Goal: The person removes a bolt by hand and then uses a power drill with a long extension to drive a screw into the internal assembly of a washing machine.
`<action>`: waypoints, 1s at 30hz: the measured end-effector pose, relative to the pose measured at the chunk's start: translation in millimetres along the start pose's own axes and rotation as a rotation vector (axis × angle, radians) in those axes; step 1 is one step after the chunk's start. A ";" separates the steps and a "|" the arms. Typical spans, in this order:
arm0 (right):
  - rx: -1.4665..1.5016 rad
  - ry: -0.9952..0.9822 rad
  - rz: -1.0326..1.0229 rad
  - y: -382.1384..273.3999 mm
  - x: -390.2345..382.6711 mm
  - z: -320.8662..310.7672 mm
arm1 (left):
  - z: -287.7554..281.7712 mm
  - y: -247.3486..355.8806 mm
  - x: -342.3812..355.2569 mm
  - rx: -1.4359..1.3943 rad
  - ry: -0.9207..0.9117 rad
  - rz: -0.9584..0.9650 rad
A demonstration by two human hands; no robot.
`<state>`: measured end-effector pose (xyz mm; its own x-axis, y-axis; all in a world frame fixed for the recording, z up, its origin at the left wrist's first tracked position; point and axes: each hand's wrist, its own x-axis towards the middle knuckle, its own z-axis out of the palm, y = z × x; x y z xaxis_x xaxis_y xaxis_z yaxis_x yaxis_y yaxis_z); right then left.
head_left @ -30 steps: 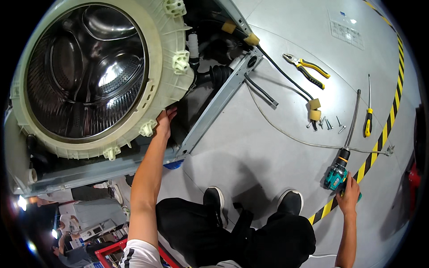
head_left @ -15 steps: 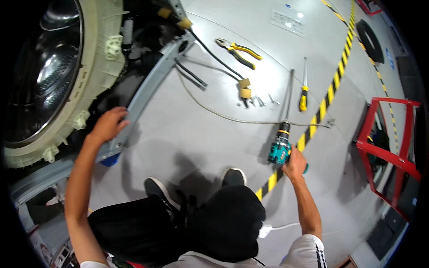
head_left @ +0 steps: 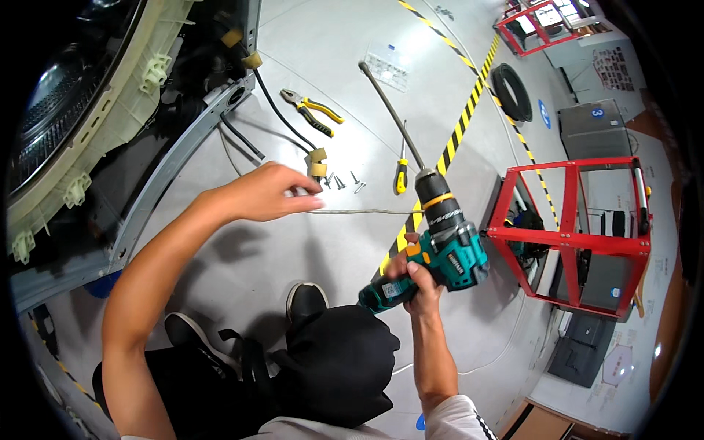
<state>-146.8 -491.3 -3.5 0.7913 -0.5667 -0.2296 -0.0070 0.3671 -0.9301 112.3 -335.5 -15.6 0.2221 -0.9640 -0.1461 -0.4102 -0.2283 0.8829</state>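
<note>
My right hand (head_left: 419,277) is wrapped around the grip of a teal and black cordless drill (head_left: 447,249), lifted off the floor. A long dark bit (head_left: 392,110) runs from its chuck, tilted toward the far left. My left hand (head_left: 265,192) reaches out above the floor with thumb and fingers apart, just short of several loose screws (head_left: 339,181). No held object can be made out in it. Past it lie pliers (head_left: 312,111) with yellow and black handles and a yellow-handled screwdriver (head_left: 401,174), its shaft partly behind the bit.
On the left stands an opened washing machine with a drum, cream ring (head_left: 103,110) and grey metal frame (head_left: 172,161). A black cable (head_left: 282,117) with tan foam pieces trails from it. Red metal frames (head_left: 565,238) stand right, beyond yellow-black floor tape (head_left: 458,136). A black rubber ring (head_left: 511,92) lies farther off.
The drill has come up from near the floor toward me, in my right hand. My left hand has left the machine's frame and moved right, toward the screws. The view has turned to the right.
</note>
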 end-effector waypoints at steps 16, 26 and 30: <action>0.012 -0.169 -0.007 -1.5 2.1 85.0 | 30.4 70.9 19.8 -1.340 0.051 0.089; 0.071 -0.194 -0.037 16.6 -5.0 79.0 | 45.6 60.8 13.2 -1.475 0.018 0.141; -0.102 -0.180 -0.116 15.0 -10.6 73.0 | 54.9 69.7 10.1 -1.396 -0.120 0.102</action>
<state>-110.6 -425.9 5.9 0.8867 -0.4565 -0.0734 0.0357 0.2259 -0.9735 37.4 -368.6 19.9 0.1400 -0.9897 -0.0292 0.8011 0.0959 0.5908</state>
